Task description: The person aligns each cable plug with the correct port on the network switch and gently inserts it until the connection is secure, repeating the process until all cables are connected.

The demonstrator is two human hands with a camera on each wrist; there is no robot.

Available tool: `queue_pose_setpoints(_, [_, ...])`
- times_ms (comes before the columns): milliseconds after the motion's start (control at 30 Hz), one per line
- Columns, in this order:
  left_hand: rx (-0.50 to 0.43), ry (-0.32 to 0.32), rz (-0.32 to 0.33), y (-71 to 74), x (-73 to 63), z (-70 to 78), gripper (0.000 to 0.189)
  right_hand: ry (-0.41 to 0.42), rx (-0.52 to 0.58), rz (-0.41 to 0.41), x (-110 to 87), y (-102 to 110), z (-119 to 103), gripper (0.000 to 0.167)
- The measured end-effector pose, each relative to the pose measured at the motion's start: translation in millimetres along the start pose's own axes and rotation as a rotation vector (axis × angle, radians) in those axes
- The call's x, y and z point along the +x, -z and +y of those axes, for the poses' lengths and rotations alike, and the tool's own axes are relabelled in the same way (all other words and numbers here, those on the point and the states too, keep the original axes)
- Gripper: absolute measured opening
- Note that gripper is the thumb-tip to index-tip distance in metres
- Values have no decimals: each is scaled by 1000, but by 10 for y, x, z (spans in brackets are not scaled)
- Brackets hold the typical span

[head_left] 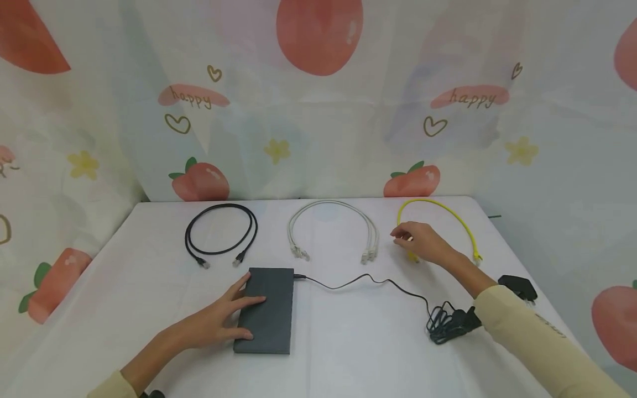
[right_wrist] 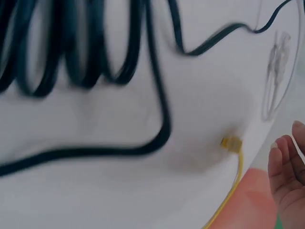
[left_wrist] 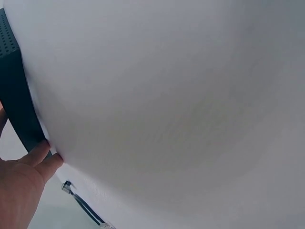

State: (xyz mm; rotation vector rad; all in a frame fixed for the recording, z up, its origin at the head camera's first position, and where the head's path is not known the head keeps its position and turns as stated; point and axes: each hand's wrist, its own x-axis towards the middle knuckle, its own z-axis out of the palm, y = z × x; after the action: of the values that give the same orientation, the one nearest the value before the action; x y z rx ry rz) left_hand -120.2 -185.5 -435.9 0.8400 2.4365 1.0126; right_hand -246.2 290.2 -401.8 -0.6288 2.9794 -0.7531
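A flat dark grey box (head_left: 266,312) with a perforated end lies on the white table. On its left part rests my left hand (head_left: 211,320), fingers spread, with some fingertips on the top and one near the back left corner. The left wrist view shows fingers (left_wrist: 40,160) touching the edge of the box (left_wrist: 21,95). My right hand (head_left: 423,241) hovers over the yellow network cable (head_left: 455,215), fingers loosely bent and holding nothing. In the right wrist view, this hand (right_wrist: 288,176) is apart from the yellow plug (right_wrist: 232,143).
A black network cable (head_left: 219,253) lies coiled at the back left, with grey network cables (head_left: 332,202) at the back middle. From the box, a thin black cord (head_left: 343,286) runs right to a bundled coil (head_left: 443,326). A black power adapter (head_left: 517,287) lies by the right edge.
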Motion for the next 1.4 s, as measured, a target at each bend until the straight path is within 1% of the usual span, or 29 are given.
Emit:
queue_pose_setpoints(133, [-5, 9, 1, 3, 0, -7, 67, -13, -5, 7, -43, 78, 120, 15])
queue_pose_setpoints(300, [-7, 12, 2, -9, 16, -43, 67, -64, -48, 11, -132, 134, 262, 17])
queue_pose_setpoints(433, [0, 13, 6, -21, 19, -64, 68, -88, -75, 9, -190, 175, 354, 18])
queue_pose_setpoints(667, [1, 12, 9, -4, 7, -40, 68, -92, -112, -5, -279, 232, 587, 18])
queue_pose_setpoints(733, [1, 14, 8, 3, 12, -31, 68, -94, -130, 5, -313, 240, 651, 17])
queue_pose_setpoints(800, [-4, 18, 7, 7, 15, -27, 68, -121, -151, 20, -342, 247, 694, 16])
queue_pose_setpoints(900, [-7, 22, 5, 8, 14, -25, 68, -151, -156, 17, -376, 288, 728, 17])
queue_pose_setpoints(967, [-9, 18, 6, 9, 6, -22, 68, -171, -149, -2, -390, 317, 754, 19])
queue_pose_setpoints(1067, [-10, 11, 7, 6, 6, -19, 67, -167, -129, -29, -416, 366, 808, 21])
queue_pose_setpoints(1133, [-11, 9, 8, 5, 14, -18, 67, -166, -128, -28, -433, 382, 844, 21])
queue_pose_setpoints(1267, [-8, 19, 8, 0, 28, -17, 68, -184, -139, 1, -457, 370, 944, 19])
queue_pose_setpoints(1400, [-8, 36, 8, -1, 19, -12, 68, -191, -135, -22, -473, 389, 1019, 22])
